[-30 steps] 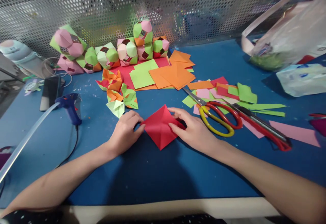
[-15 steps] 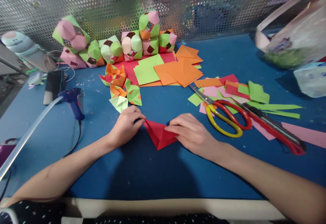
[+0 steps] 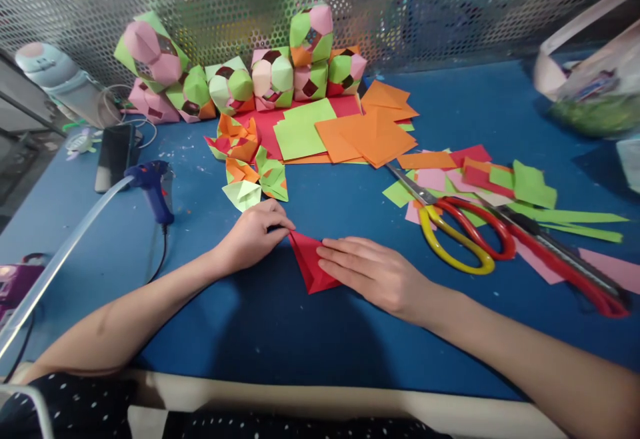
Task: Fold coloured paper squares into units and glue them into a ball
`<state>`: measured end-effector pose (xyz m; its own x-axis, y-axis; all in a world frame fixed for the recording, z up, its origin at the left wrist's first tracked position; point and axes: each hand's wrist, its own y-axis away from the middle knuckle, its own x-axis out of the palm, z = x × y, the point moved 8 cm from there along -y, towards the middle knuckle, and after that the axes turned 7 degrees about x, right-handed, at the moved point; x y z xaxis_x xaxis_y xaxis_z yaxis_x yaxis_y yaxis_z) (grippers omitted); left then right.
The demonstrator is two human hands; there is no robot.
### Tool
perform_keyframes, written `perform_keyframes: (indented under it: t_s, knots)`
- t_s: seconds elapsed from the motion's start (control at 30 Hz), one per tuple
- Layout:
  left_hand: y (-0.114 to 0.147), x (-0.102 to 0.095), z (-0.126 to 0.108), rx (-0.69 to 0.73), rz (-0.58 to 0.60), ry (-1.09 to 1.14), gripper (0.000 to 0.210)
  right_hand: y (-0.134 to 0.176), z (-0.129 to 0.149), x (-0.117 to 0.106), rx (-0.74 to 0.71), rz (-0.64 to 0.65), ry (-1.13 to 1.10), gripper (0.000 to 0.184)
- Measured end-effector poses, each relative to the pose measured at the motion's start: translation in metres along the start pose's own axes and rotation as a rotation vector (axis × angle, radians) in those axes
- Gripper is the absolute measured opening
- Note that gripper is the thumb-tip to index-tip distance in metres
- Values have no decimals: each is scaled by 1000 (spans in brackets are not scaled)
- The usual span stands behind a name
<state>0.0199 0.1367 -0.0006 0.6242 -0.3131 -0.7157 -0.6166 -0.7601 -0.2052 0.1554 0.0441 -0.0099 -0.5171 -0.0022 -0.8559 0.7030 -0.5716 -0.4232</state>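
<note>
A folded triangle of red paper (image 3: 311, 264) lies on the blue table in front of me, its point toward me. At its upper left corner, my left hand (image 3: 260, 236) is closed in a pinch on the paper. My right hand (image 3: 377, 269) lies flat across the paper's right side, fingers stretched out and pressing on it, so that part is hidden. Just beyond my left hand sit folded paper pieces, among them a pale green one (image 3: 243, 194), a green one (image 3: 273, 176) and orange ones (image 3: 235, 139).
Scissors with yellow and red handles (image 3: 457, 236) and a red cutter (image 3: 567, 259) lie right, by paper scraps (image 3: 535, 186). A blue glue gun (image 3: 155, 192) and phone (image 3: 115, 156) are left. Paper sheets (image 3: 377, 136) and folded paper balls (image 3: 273, 79) stand behind.
My right hand has gone from pinching the red paper's right edge to lying flat over it with straightened fingers. My left hand keeps its pinch. The view has shifted slightly.
</note>
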Motion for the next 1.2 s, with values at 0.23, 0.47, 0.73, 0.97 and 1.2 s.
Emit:
perform_keyframes:
  t_s: [0.23, 0.47, 0.73, 0.97, 1.2]
  knots:
    - [0, 0, 2, 10, 6, 3, 12, -2, 8, 2, 8, 12, 36, 34]
    - [-1, 0, 1, 19, 26, 4, 16, -1, 13, 7, 34, 74, -8, 39]
    - [0, 0, 2, 12, 18, -1, 16, 0, 6, 6, 69, 130, -120, 38]
    - [1, 3, 2, 24, -39, -28, 17, -1, -14, -3, 98, 43, -77, 40]
    - [1, 2, 1, 8, -41, -19, 16, -1, -8, -3, 43, 56, -6, 33]
